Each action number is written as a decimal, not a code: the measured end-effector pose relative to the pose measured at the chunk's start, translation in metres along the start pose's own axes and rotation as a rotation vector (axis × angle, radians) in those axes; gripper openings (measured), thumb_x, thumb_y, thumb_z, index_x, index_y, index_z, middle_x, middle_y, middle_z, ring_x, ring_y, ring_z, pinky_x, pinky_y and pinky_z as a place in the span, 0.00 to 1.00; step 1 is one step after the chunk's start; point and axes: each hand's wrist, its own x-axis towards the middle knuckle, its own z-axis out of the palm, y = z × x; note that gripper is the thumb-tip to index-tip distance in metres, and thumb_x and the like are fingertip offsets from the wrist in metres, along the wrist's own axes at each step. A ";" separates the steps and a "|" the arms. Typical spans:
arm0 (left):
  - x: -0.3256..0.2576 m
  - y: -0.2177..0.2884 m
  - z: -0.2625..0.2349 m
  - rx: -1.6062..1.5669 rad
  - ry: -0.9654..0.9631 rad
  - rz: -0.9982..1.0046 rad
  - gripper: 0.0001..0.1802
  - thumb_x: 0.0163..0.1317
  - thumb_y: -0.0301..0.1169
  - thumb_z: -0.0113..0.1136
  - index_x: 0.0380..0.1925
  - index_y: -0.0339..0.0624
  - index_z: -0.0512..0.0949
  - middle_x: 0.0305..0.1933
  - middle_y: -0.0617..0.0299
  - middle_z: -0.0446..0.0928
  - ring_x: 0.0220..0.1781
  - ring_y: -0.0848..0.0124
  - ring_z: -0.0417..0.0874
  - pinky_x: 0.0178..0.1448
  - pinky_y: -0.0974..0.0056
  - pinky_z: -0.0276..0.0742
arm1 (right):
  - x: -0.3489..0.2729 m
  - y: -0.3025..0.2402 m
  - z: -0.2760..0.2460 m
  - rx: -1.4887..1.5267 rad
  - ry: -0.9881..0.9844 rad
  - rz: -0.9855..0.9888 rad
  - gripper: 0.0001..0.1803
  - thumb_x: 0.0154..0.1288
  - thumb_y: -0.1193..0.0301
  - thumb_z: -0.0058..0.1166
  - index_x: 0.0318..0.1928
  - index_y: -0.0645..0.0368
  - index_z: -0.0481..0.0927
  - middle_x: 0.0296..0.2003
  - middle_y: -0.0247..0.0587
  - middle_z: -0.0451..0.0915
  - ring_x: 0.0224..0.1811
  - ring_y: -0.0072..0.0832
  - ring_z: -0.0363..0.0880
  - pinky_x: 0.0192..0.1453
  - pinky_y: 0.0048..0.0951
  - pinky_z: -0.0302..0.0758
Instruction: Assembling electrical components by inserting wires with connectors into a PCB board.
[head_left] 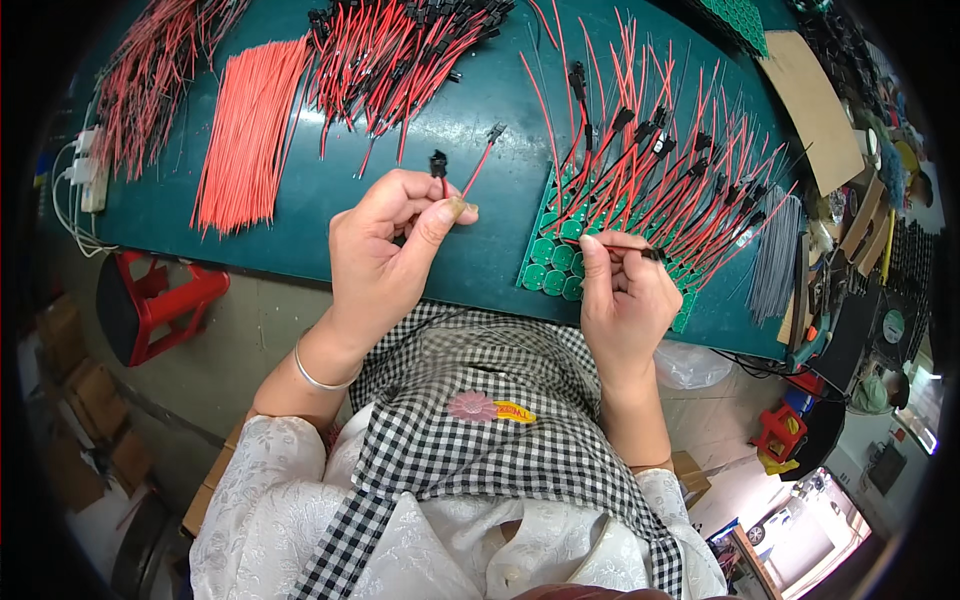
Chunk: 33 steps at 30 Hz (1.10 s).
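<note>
My left hand [385, 235] is closed, thumb against fingers, on two red-and-black wire leads. One ends in a black plug connector [438, 163]; the other slants up to a dark connector [495, 132]. Over the near edge of a green circuit board panel [545, 262], my right hand [630, 305] pinches another red-and-black wire lead, whose black connector [653, 254] shows beside the fingers. The panel has rows of round boards. Many red and black wires [690, 190] with black connectors rise from and lie across it, covering most of its surface.
On the green tabletop [400, 240] lie a red wire bundle [250, 130], a pile of connector leads [400, 60], darker red wires [165, 80] and grey wires [778, 255]. A white power strip [92, 185] sits left, cardboard [810, 110] right. A red stool [175, 305] stands below.
</note>
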 end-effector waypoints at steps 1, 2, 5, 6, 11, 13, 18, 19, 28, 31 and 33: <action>0.000 0.001 0.000 0.017 -0.005 -0.010 0.05 0.74 0.25 0.57 0.41 0.33 0.75 0.37 0.53 0.86 0.27 0.83 0.74 0.31 0.77 0.69 | 0.003 -0.001 0.001 -0.017 -0.021 -0.022 0.12 0.64 0.76 0.67 0.28 0.63 0.76 0.26 0.42 0.82 0.19 0.30 0.79 0.21 0.29 0.73; 0.000 0.002 0.001 0.034 -0.009 -0.019 0.05 0.74 0.25 0.58 0.41 0.33 0.75 0.37 0.53 0.86 0.28 0.83 0.76 0.31 0.77 0.70 | 0.007 -0.003 0.002 -0.034 -0.043 -0.044 0.13 0.64 0.75 0.68 0.28 0.62 0.75 0.26 0.42 0.81 0.20 0.34 0.79 0.22 0.32 0.72; -0.001 0.010 0.001 0.019 -0.005 -0.063 0.05 0.73 0.24 0.59 0.40 0.32 0.76 0.35 0.55 0.86 0.30 0.80 0.81 0.33 0.76 0.72 | 0.015 -0.008 0.001 -0.128 -0.108 -0.076 0.12 0.64 0.73 0.67 0.29 0.61 0.75 0.26 0.43 0.81 0.21 0.40 0.79 0.25 0.36 0.74; -0.002 0.012 0.002 0.003 0.000 -0.081 0.05 0.73 0.24 0.59 0.40 0.32 0.77 0.35 0.56 0.86 0.31 0.79 0.82 0.34 0.76 0.73 | 0.016 -0.008 0.001 -0.166 -0.131 -0.081 0.12 0.64 0.73 0.67 0.29 0.61 0.75 0.26 0.43 0.81 0.22 0.41 0.80 0.26 0.37 0.74; -0.011 0.014 0.010 -0.074 -0.043 -0.094 0.05 0.71 0.24 0.62 0.38 0.32 0.79 0.33 0.58 0.86 0.34 0.77 0.87 0.35 0.75 0.79 | 0.014 -0.006 0.007 -0.114 -0.069 -0.051 0.12 0.65 0.73 0.66 0.29 0.61 0.75 0.24 0.42 0.81 0.22 0.40 0.80 0.25 0.38 0.74; -0.012 0.011 0.014 -0.091 -0.044 -0.064 0.06 0.70 0.25 0.64 0.38 0.32 0.80 0.32 0.58 0.87 0.33 0.79 0.87 0.34 0.75 0.79 | 0.015 -0.005 0.007 -0.092 -0.070 -0.036 0.12 0.65 0.73 0.66 0.29 0.61 0.75 0.24 0.42 0.80 0.22 0.41 0.80 0.25 0.38 0.73; -0.009 0.012 0.010 -0.015 -0.144 -0.129 0.05 0.71 0.23 0.61 0.38 0.30 0.79 0.34 0.58 0.85 0.37 0.73 0.88 0.43 0.69 0.85 | 0.018 -0.007 0.004 -0.127 -0.107 -0.049 0.11 0.65 0.74 0.65 0.29 0.61 0.74 0.24 0.43 0.81 0.22 0.42 0.79 0.25 0.39 0.73; -0.009 0.011 0.010 -0.009 -0.150 -0.129 0.05 0.71 0.23 0.61 0.38 0.30 0.79 0.35 0.58 0.85 0.37 0.73 0.88 0.43 0.69 0.85 | 0.018 -0.007 0.004 -0.133 -0.105 -0.057 0.11 0.65 0.74 0.65 0.30 0.61 0.74 0.25 0.44 0.81 0.22 0.42 0.80 0.25 0.39 0.73; -0.008 0.007 0.017 -0.038 -0.082 -0.071 0.06 0.69 0.25 0.64 0.35 0.33 0.81 0.29 0.60 0.86 0.31 0.79 0.87 0.35 0.73 0.82 | 0.022 -0.006 0.003 -0.171 -0.124 -0.116 0.10 0.65 0.74 0.64 0.32 0.61 0.74 0.26 0.45 0.81 0.25 0.44 0.81 0.27 0.41 0.75; -0.008 0.007 0.017 -0.030 -0.096 -0.066 0.05 0.69 0.25 0.64 0.35 0.33 0.80 0.29 0.60 0.86 0.31 0.79 0.87 0.34 0.74 0.82 | 0.023 -0.005 0.002 -0.184 -0.130 -0.138 0.11 0.65 0.74 0.64 0.32 0.61 0.73 0.26 0.45 0.82 0.25 0.44 0.81 0.26 0.40 0.75; -0.007 0.008 0.016 -0.009 -0.108 -0.069 0.05 0.69 0.25 0.64 0.35 0.33 0.81 0.29 0.60 0.86 0.31 0.79 0.87 0.34 0.74 0.82 | 0.025 -0.005 0.002 -0.181 -0.127 -0.158 0.11 0.64 0.75 0.64 0.33 0.61 0.73 0.27 0.45 0.82 0.25 0.44 0.81 0.26 0.40 0.75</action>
